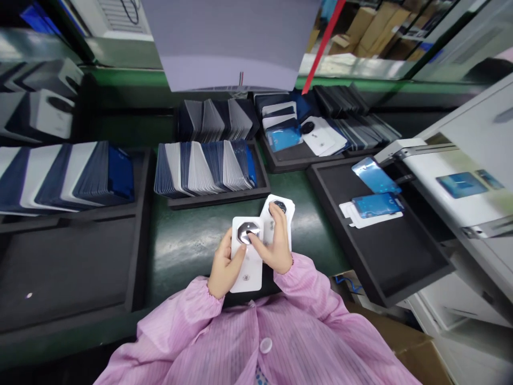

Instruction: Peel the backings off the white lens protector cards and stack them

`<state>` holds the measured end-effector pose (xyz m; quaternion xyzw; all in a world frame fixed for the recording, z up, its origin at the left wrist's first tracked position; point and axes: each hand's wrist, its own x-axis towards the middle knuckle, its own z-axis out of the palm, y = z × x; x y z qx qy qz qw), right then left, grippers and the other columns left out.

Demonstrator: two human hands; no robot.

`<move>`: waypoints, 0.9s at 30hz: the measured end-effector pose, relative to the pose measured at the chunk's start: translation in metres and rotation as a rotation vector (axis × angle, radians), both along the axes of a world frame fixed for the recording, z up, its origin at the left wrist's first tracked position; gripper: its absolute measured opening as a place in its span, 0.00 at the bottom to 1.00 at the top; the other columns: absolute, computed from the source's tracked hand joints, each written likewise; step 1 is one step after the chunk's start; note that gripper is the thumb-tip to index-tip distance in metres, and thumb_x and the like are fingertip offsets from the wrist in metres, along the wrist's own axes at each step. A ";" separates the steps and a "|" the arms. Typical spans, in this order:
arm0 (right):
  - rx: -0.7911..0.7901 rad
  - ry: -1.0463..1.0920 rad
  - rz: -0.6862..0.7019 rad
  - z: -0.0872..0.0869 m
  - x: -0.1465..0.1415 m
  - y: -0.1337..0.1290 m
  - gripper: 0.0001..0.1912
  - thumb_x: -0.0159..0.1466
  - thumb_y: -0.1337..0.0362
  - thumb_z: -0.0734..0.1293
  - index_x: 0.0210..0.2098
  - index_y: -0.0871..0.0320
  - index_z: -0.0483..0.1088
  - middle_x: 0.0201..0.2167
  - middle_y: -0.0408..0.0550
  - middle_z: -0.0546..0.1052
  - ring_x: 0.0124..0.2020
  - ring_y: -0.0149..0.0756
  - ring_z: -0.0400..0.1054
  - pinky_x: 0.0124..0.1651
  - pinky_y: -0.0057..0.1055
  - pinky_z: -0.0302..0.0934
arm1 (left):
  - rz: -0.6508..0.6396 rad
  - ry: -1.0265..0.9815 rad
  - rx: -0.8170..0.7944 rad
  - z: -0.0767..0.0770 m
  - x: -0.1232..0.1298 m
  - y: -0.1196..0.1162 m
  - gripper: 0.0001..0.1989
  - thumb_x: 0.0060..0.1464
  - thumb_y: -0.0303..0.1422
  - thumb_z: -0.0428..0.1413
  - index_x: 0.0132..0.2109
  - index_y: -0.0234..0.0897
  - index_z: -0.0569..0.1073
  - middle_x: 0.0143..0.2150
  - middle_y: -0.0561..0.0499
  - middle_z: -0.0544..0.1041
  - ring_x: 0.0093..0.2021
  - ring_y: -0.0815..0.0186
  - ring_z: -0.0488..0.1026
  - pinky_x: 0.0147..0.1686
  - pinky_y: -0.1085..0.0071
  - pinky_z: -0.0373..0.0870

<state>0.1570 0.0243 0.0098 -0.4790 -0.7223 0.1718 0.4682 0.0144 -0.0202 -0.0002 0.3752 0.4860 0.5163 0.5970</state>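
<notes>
My left hand [225,266] is closed on a white phone back cover [252,266], thumb on its face and the other fingers along its left edge. Near the cover's top is a dark, shiny camera panel [247,233]. My right hand [276,247] lies over the cover's right side, its thumb on the camera panel. The stretched fingers of that hand rest on a small stack of white back covers [289,214] with a dark camera ring, just behind and to the right. Under my right palm, part of the stack is hidden.
Black trays hold rows of dark and white panels at the left [138,246] and centre [220,200]. A right tray [377,262] carries blue-filmed panels [377,205]; another behind holds white and blue panels. A grey board [236,43] hangs ahead. A white machine [460,182] stands at right.
</notes>
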 end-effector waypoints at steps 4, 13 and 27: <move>-0.337 0.020 0.147 0.008 0.029 0.003 0.32 0.59 0.59 0.70 0.60 0.56 0.59 0.54 0.55 0.72 0.53 0.45 0.70 0.56 0.43 0.65 | -0.098 0.069 0.016 0.005 0.011 0.007 0.28 0.58 0.38 0.54 0.64 0.40 0.59 0.58 0.43 0.73 0.52 0.58 0.75 0.49 0.63 0.73; -0.465 -0.414 -0.109 0.017 0.084 0.057 0.32 0.55 0.57 0.72 0.56 0.63 0.65 0.59 0.62 0.65 0.63 0.57 0.54 0.63 0.53 0.51 | -0.295 0.927 0.352 -0.020 0.050 0.031 0.45 0.52 0.44 0.57 0.68 0.28 0.46 0.69 0.27 0.50 0.70 0.40 0.44 0.63 0.40 0.48; -1.077 -0.499 0.369 0.022 0.106 0.149 0.30 0.33 0.48 0.80 0.28 0.62 0.74 0.22 0.44 0.77 0.26 0.38 0.72 0.29 0.28 0.62 | -0.345 0.968 0.407 -0.026 0.068 0.024 0.57 0.41 0.36 0.67 0.69 0.38 0.40 0.68 0.31 0.52 0.68 0.41 0.53 0.62 0.43 0.54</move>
